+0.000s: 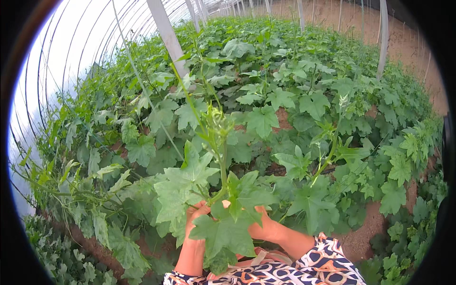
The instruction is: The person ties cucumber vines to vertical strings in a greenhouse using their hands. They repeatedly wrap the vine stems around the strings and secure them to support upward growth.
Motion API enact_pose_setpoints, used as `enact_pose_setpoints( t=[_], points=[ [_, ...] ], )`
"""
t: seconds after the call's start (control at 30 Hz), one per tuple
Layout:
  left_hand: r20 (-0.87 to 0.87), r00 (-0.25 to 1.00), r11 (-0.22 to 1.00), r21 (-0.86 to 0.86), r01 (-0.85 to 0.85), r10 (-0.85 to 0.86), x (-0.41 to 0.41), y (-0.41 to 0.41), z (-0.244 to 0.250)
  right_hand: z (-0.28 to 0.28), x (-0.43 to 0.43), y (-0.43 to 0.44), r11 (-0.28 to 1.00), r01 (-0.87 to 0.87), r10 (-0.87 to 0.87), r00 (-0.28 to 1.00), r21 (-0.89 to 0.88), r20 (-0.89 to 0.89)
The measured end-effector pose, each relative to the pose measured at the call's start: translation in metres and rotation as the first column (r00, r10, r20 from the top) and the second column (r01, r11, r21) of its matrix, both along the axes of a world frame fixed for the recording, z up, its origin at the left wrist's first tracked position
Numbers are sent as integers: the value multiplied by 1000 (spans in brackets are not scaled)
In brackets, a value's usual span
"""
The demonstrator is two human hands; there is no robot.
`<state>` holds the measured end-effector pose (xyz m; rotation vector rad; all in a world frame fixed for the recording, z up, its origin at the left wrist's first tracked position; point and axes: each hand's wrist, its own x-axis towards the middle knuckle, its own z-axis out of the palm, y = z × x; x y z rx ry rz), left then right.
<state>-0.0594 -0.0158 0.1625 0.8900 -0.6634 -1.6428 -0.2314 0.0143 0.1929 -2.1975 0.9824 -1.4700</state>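
Note:
A tall green vine with lobed leaves and a curled, tendrilled tip rises before me at the centre. My left hand is at the base of its leafy part, fingers bent near the stem; leaves cover part of it. My right hand is on the other side, its fingers largely hidden behind a broad lobed leaf. Whether either hand grips the stem cannot be told. Right of my hands stands another vine shoot, untouched, with a pale budded tip.
Dense leafy vines fill the greenhouse ahead. A pale string slants down at the left. Grey posts stand among the rows. The curved plastic wall lies left, an earthen wall right. Bare soil shows at the lower right.

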Motion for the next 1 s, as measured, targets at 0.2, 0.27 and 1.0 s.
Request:
enact_pose_setpoints(
  t=[0.2, 0.27, 1.0],
  points=[
    [156, 988, 993, -122, 2, 17, 27, -23, -69, -11, 0, -22, 963, 134, -215, 903, -232, -372],
    [96, 995, 995, -96, 5, 4, 28, -26, -75, -7, -6, -27, 964, 98, -202, 873, -247, -443],
    [102, 923, 908, -172, 383, -370, 16, 1, -24, 5, 20, -38, 666, -567, 388, 818, 485, 423]
  ],
)
